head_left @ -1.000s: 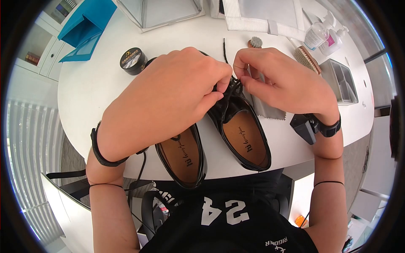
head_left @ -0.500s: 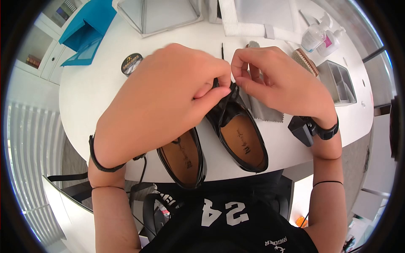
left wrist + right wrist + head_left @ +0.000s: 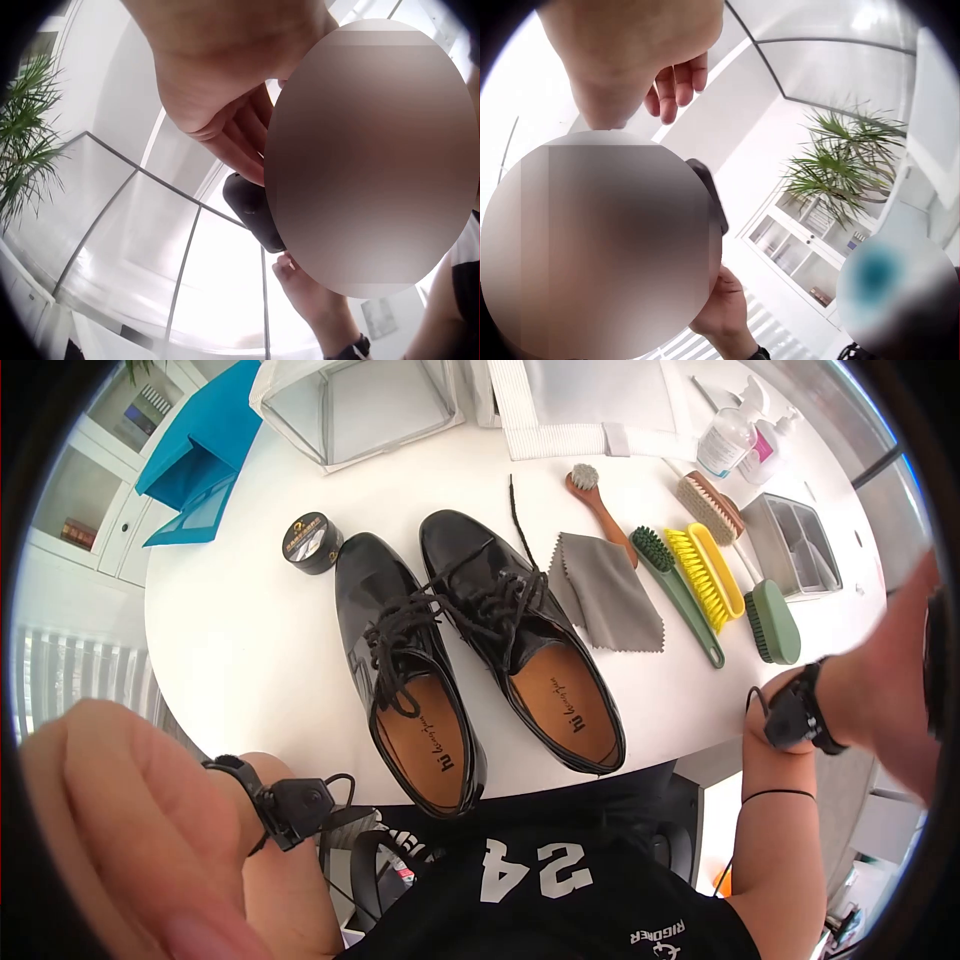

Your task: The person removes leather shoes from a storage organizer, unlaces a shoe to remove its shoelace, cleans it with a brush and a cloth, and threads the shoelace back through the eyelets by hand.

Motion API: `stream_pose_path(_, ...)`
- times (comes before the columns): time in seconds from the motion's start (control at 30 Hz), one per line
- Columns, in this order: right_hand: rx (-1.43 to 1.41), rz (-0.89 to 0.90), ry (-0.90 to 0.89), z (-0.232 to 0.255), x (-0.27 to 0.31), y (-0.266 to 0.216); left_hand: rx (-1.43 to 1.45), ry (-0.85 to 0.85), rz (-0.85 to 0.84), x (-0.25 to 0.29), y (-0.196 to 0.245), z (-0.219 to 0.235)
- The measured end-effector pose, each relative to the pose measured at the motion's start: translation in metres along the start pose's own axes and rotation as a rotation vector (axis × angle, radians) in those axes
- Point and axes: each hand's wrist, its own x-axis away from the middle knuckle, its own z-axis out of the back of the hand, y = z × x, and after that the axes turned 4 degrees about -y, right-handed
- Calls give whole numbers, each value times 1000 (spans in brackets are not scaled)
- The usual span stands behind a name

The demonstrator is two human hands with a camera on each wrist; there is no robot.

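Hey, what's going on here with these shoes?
Someone's left hand and right hand are up near the head, by a dark device; whether they grip it is unclear. Neither touches the black shoes, which stand side by side on the table, a tin on one side, a cloth and brushes on the other.

Across the upper edge of the head view, a teal case (image 3: 215,445) sits at left, a pale open-fronted box (image 3: 400,444) left of centre and two bottles (image 3: 728,448) at upper right on the white bench (image 3: 240,650). Right of centre lie a grey cloth (image 3: 605,595), a yellow-bristled brush (image 3: 708,572) and a divided grey organizer (image 3: 768,545). In the right wrist view, a spiky-leaved plant (image 3: 832,161) stands right of centre, above a glass-doored cabinet (image 3: 793,251).
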Motion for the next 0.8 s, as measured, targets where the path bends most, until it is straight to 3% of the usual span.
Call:
stream_pose_path(0.03,0,-3,9,68,-3,26,-54,3,31,-30,19,-19)
stream_pose_path(0.07,0,-7,14,-29,13,-13,-106,8,66,-112,47,-68)
stream_pose_path(0.17,12,-17,27,-86,28,-42,-253,27,160,-89,69,-68)
stream_pose_path(0.2,17,-21,29,-104,30,-48,-301,35,191,-113,80,-86)
stream_pose_path(0.27,21,-23,35,-105,36,-55,-405,52,256,-100,92,-84)
stream_pose_path(0.33,19,-20,47,-48,31,-27,-517,72,317,-120,97,-99)
stream_pose_path(0.37,19,-17,60,-91,38,-46,-578,80,342,-131,114,-96)
stream_pose_path(0.4,17,-12,72,-64,41,-40,-639,92,368,-138,115,-113)
stream_pose_path(0.43,18,-12,83,-73,43,-41,-697,100,393,-111,133,-104)
stream_pose_path(0.6,24,4,117,14,45,-6,-856,151,462,-131,137,-121)
stream_pose_path(0.7,18,21,134,-39,51,-25,-832,179,439,-175,122,-136)
stream_pose_path(0.8,31,10,164,54,66,-1,-790,180,397,-174,133,-135)
